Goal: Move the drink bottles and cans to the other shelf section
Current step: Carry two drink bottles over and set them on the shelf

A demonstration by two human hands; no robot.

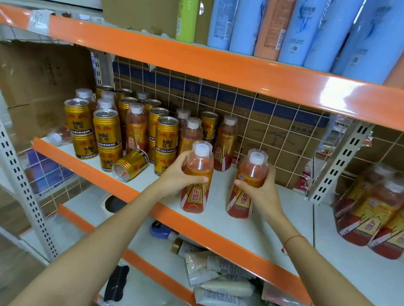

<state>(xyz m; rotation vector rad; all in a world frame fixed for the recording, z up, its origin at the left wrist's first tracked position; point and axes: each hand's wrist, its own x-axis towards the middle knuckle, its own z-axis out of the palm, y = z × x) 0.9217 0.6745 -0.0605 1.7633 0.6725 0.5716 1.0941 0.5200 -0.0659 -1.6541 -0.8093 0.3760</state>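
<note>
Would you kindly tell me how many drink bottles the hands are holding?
2: the left bottle in the left hand, the right bottle in the right hand, both upright at the shelf front.

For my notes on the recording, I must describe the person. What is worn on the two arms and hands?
Both forearms are bare, with no sleeves in view. The left hand and the right hand wear no gloves, and no rings or watch are visible. The only item is a thin red string bracelet around the right wrist, with a small knot or end hanging from it.

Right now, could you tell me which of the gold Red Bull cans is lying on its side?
The gold can at the front shelf edge, left of the left hand; the others stand upright.
</note>
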